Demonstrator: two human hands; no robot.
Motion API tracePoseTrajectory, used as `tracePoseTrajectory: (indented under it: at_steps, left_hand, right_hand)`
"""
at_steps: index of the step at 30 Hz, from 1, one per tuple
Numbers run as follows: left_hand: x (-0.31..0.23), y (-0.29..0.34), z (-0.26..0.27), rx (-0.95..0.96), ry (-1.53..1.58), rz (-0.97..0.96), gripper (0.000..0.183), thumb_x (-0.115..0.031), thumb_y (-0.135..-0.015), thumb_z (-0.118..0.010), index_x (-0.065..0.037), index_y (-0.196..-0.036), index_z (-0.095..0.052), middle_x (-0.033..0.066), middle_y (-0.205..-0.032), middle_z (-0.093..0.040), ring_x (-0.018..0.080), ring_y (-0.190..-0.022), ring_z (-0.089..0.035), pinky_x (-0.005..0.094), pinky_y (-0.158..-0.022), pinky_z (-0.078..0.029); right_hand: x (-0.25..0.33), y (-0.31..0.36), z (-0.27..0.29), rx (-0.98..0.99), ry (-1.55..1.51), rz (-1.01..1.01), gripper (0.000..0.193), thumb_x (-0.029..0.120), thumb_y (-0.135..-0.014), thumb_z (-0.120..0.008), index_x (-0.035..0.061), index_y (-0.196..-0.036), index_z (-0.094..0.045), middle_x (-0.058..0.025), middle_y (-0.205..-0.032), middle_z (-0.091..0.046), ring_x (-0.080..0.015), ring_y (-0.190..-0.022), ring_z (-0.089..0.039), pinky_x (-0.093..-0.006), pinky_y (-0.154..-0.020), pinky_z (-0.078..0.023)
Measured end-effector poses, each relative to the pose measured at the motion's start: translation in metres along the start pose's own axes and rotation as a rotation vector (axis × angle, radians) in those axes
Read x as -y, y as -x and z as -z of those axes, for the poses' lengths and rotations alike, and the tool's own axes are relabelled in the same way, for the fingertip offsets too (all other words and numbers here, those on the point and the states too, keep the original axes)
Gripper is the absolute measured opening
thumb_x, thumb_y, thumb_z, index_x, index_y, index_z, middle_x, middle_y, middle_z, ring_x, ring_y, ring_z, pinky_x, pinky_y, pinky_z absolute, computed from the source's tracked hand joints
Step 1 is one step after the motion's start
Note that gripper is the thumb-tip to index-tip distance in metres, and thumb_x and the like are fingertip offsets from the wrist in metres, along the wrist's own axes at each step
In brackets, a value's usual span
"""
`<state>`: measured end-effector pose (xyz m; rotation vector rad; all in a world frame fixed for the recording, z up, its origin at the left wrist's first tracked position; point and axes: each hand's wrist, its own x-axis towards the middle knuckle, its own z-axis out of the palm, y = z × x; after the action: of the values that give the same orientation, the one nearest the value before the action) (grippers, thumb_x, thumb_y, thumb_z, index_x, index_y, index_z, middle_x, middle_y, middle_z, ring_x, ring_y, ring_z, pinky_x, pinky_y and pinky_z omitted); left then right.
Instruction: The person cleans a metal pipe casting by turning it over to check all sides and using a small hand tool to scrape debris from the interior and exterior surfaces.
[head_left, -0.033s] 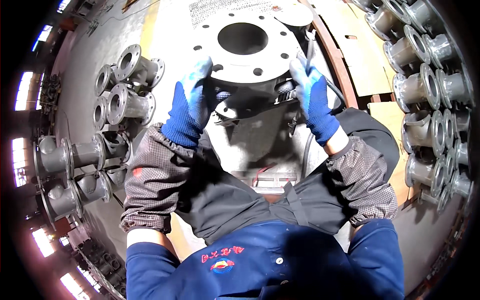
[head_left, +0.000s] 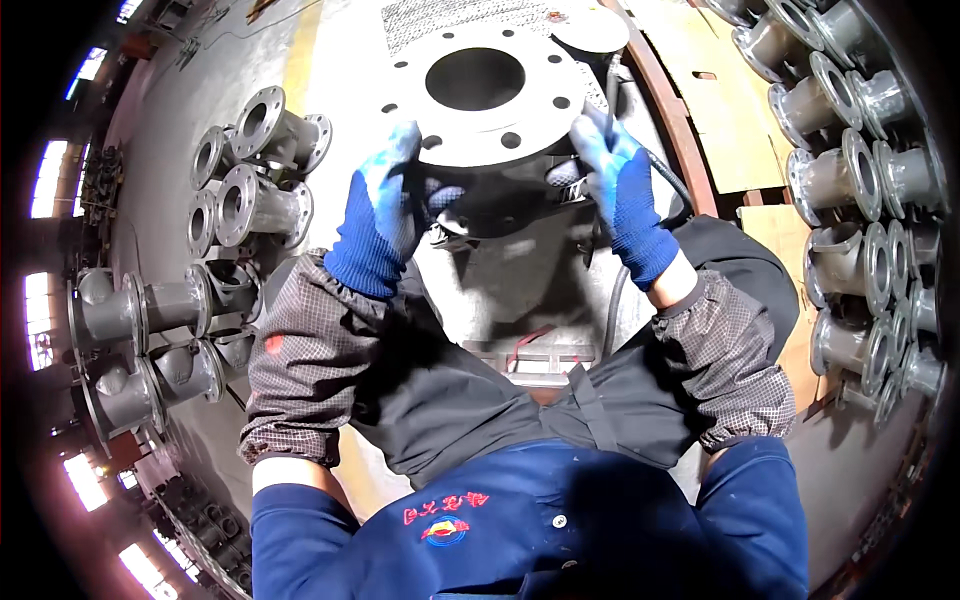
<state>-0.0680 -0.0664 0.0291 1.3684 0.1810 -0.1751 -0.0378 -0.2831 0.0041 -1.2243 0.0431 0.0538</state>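
A brightly lit flanged pipe fitting (head_left: 540, 80) faces up in front of me, with a dark round bore and bolt holes around its rim. My left hand (head_left: 393, 185), in a blue glove with a pale palm, is closed on the near-left edge, thumb above and fingers curled beneath. On the near-right edge my right hand (head_left: 615, 180), gloved alike, grips with its thumb along the rim and its fingers underneath. Deep shadow hides the underside of the fitting. Whether it rests on something or hangs in my hands cannot be made out.
Grey flanged fittings (head_left: 265, 207) lie in groups on the floor to the left. More flanged fittings (head_left: 838, 172) stand stacked at the right, beside a tan board (head_left: 715, 120). A pale disc (head_left: 592, 30) lies beyond the fitting. A dark cable (head_left: 613, 310) runs near my right knee.
The flange has shifted slightly to the left and turned a little between my hands. My right thumb has moved a short way left with it; my left hand is nearly where it was.
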Motion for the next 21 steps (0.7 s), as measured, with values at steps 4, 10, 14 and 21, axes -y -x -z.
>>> tracePoseTrajectory:
  at_steps: [4, 10, 14, 21]
  left_hand:
    - [0.006, 0.046, -0.014, 0.134, 0.251, 0.334, 0.049, -0.039, -0.095, -0.038, 0.001, -0.122, -0.039, 0.0184, -0.104, -0.061, 0.0207, -0.080, -0.064, 0.0281, -0.067, -0.051]
    - [-0.022, 0.055, -0.023, 0.194, -0.856, -0.721, 0.021, -0.011, -0.083, -0.059, 0.001, -0.100, -0.064, 0.0114, -0.069, -0.064, 0.0153, -0.061, -0.063, 0.0277, -0.057, -0.049]
    - [-0.035, 0.006, -0.012, -0.246, -1.036, -1.060, 0.031, -0.012, -0.080, -0.060, 0.002, -0.107, -0.059, 0.0172, -0.084, -0.062, 0.0274, -0.071, -0.061, 0.0333, -0.065, -0.049]
    - [-0.014, 0.005, -0.072, 0.912, -0.968, -0.716, 0.027, -0.027, -0.078, -0.060, -0.003, -0.088, -0.061, 0.0176, -0.093, -0.060, 0.0304, -0.080, -0.059, 0.0407, -0.070, -0.045]
  right_hand:
    - [-0.003, 0.000, -0.008, 0.034, 0.345, 0.081, 0.039, 0.019, -0.090, -0.053, -0.0060, -0.120, -0.050, -0.0097, -0.107, -0.059, -0.0141, -0.096, -0.055, -0.0270, -0.085, -0.044]
    - [0.006, -0.007, 0.005, 0.115, 0.293, 0.114, 0.039, 0.017, -0.092, -0.050, -0.0044, -0.124, -0.046, -0.0070, -0.104, -0.058, -0.0115, -0.080, -0.057, -0.0243, -0.066, -0.048]
    - [0.002, -0.017, 0.022, 0.066, 0.298, 0.125, 0.041, 0.017, -0.091, -0.053, -0.0062, -0.124, -0.045, -0.0080, -0.103, -0.059, -0.0105, -0.076, -0.058, -0.0225, -0.066, -0.049]
    - [0.019, -0.032, 0.039, 0.086, 0.655, 0.076, 0.037, 0.021, -0.089, -0.056, -0.0040, -0.117, -0.053, -0.0080, -0.097, -0.062, -0.0115, -0.087, -0.056, -0.0244, -0.076, -0.045]
